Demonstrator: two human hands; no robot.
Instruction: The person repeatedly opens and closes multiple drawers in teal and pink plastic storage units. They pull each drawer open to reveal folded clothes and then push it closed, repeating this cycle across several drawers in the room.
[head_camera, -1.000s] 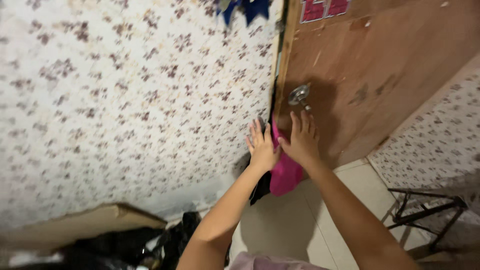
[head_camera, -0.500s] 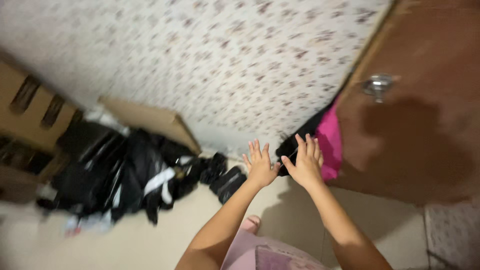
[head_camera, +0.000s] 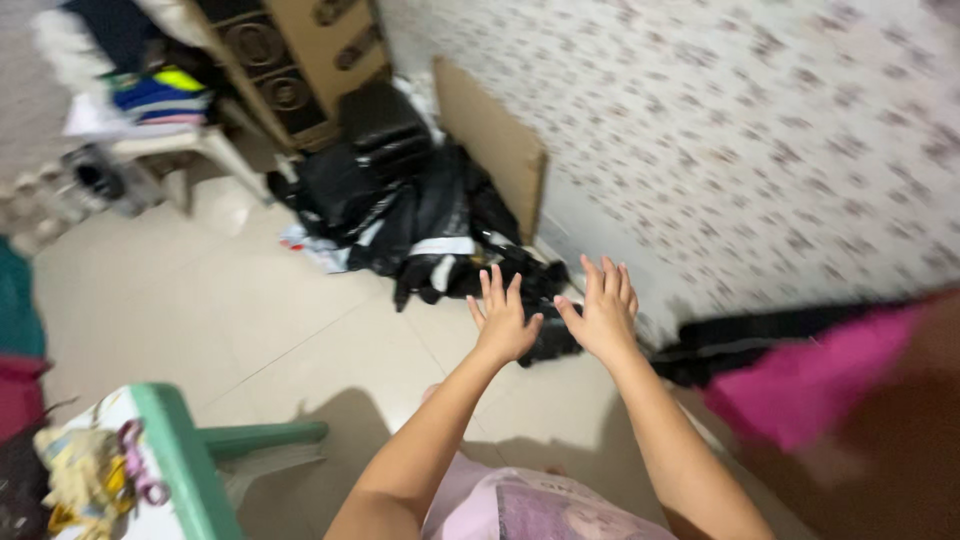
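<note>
Both arms are stretched forward over the pale tiled floor, and nothing is held in either hand. The left hand is shown with its fingers spread apart and its palm turned away; the right hand is open in the same way, just beside it and not touching it. Nearest to both hands, just beyond the fingertips, a heap of black bags is seen lying on the floor against the flowered wall. A sheet of brown cardboard is leaned on that wall behind the heap. To the right, a blurred pink cloth is seen, with black fabric above it
</note>
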